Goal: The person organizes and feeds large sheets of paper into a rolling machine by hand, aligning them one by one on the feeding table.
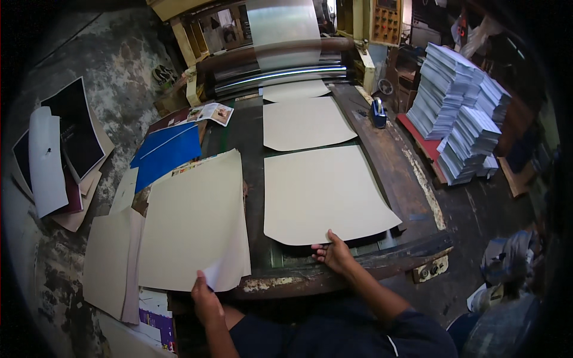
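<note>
My right hand (pixel 335 253) pinches the near edge of a large cream sheet (pixel 322 191) lying on the dark feed table (pixel 253 149). Two more cream sheets lie farther up the same table, the middle one (pixel 304 122) and a far one (pixel 295 90) just under the metal rollers (pixel 280 74). My left hand (pixel 206 298) lifts the near right corner of the top sheet of a cream paper stack (pixel 191 221), curling it up so that its white underside shows.
A blue sheet (pixel 166 149) and printed pages (pixel 212 112) lie behind the stack. More cream sheets (pixel 110 262) and dark prints (pixel 65 143) lie on the floor at left. Tall stacks of printed paper (pixel 459 107) stand at right. A tape dispenser (pixel 378 113) rests on the table's right edge.
</note>
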Available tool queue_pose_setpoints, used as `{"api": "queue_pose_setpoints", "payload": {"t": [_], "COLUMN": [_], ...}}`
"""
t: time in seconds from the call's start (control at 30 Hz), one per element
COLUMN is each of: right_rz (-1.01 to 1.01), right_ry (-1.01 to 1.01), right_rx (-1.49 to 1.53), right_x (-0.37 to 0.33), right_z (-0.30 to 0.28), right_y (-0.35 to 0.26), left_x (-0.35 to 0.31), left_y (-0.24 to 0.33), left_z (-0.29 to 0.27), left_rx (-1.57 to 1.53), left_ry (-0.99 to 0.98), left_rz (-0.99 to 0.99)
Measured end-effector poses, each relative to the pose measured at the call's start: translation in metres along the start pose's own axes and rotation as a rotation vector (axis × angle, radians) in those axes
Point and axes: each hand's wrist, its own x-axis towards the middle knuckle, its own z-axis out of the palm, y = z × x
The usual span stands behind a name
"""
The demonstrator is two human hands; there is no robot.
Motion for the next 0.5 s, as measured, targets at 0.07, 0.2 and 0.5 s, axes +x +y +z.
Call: {"api": "queue_pose_setpoints", "payload": {"t": [0.07, 0.2, 0.5], "right_rz": [-0.061, -0.111, -0.181], "right_ry": [-0.001, -0.003, 0.220], "right_rx": [0.017, 0.056, 0.080], "right_x": [0.013, 0.052, 0.037], "right_z": [0.001, -0.001, 0.040], "right_y": [-0.006, -0.014, -0.015], "left_x": [0.005, 0.000, -0.043], "left_y": [0.003, 0.013, 0.030], "left_z": [0.000, 0.002, 0.037], "left_rx": [-0.386, -0.586, 0.412], "left_ry": [0.047, 0.093, -0.134], "left_rz": [0.035, 0.106, 0.304]}}
